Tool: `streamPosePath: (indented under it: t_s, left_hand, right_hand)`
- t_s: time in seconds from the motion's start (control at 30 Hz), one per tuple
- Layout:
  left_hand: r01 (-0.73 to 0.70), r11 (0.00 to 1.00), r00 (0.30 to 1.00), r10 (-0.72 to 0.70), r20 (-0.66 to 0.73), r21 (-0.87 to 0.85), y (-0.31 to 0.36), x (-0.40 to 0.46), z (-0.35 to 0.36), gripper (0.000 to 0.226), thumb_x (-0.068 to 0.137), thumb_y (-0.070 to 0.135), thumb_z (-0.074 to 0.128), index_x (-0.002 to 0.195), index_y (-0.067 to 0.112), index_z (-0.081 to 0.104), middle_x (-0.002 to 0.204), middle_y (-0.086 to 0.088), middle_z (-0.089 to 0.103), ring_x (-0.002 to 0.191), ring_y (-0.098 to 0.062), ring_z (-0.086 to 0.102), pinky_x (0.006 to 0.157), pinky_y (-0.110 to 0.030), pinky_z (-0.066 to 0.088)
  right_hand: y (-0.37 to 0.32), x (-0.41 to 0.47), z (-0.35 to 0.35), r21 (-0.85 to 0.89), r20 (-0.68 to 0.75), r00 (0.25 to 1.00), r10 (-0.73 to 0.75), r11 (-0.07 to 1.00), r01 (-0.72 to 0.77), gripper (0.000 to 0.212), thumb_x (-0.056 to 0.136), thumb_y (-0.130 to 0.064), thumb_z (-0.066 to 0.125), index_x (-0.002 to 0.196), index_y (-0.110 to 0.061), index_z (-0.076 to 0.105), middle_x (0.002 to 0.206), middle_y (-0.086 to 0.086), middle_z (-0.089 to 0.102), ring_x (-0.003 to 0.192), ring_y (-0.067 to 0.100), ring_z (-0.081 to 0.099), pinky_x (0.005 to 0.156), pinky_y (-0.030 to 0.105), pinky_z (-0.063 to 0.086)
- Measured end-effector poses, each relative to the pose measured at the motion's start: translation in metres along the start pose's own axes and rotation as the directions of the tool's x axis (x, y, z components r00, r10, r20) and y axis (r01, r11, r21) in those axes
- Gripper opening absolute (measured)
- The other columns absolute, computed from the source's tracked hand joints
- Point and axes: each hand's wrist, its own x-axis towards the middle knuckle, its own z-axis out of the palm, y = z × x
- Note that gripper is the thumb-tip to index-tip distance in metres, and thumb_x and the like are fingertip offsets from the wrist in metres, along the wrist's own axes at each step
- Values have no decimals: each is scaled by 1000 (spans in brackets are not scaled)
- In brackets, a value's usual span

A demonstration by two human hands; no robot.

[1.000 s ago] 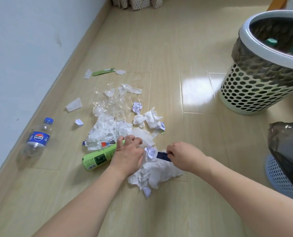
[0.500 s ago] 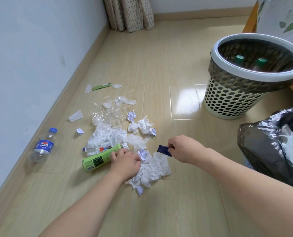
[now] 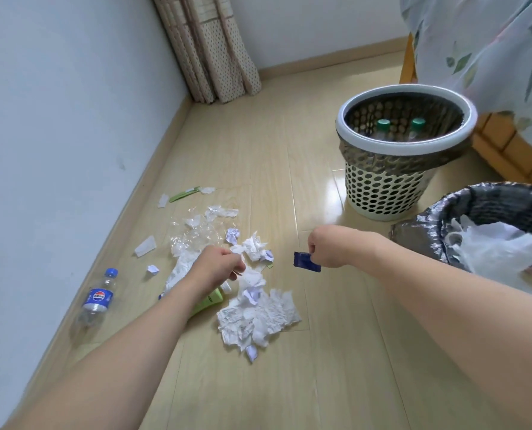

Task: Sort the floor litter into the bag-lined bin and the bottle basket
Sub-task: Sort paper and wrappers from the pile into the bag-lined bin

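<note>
Item: blue wrapper (image 3: 306, 261), pinched in right hand (image 3: 328, 248) clear of the floor; bag-lined bin (image 3: 438, 218) at its 3 o'clock. Left hand (image 3: 218, 263) closed on paper scraps (image 3: 255, 318). Handling: carry wrapper over the bin's rim before releasing; bottle basket (image 3: 382, 193) at 1 o'clock takes bottles only.

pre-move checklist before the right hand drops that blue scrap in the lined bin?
1. Right hand pinches the blue wrapper scrap, lifted off the floor: ok.
2. Black bag-lined bin mouth open, with white paper inside: ok.
3. Scrap over the bin: not ok, it hangs to the bin's left.
4. Path to the bin free of objects: ok.
5. Left hand over the tissue pile, grip contents: cannot tell.
6. Perforated bottle basket holds only green-capped bottles: ok; Pepsi bottle still on the floor.
</note>
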Motion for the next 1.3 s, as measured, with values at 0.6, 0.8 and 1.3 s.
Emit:
streamPosePath:
  t_s: [0.6,0.8,1.3]
  left_hand:
    - [-561,817,741,421,523,137,233,-62,249,26,81,24,52,87,20,77,76,2,72,66,-8,61,73,-31,53]
    - [-535,828,816,454,359,169,220,-43,198,26,84,15,50,86,20,75,81,7,70,77,-10,62,72,-25,51]
    - [55,827,996,-82,22,559,-17,-21,-111,24,85,14,48,93,14,71,93,1,69,85,-19,62,75,-28,50]
  right_hand:
    - [232,-148,-66,220,-49,815,577,802,-555,26,93,-8,55,67,-8,56,51,3,55,50,18,48,51,26,42]
    - [205,-109,-69,271,-438,788,433,899,-344,7,89,-10,49,82,-11,51,69,3,51,65,22,54,63,29,44]
    - [-111,59,9,48,-288,913,-289,948,315,39,84,-6,42,121,-6,54,120,12,57,108,30,57,89,39,51]
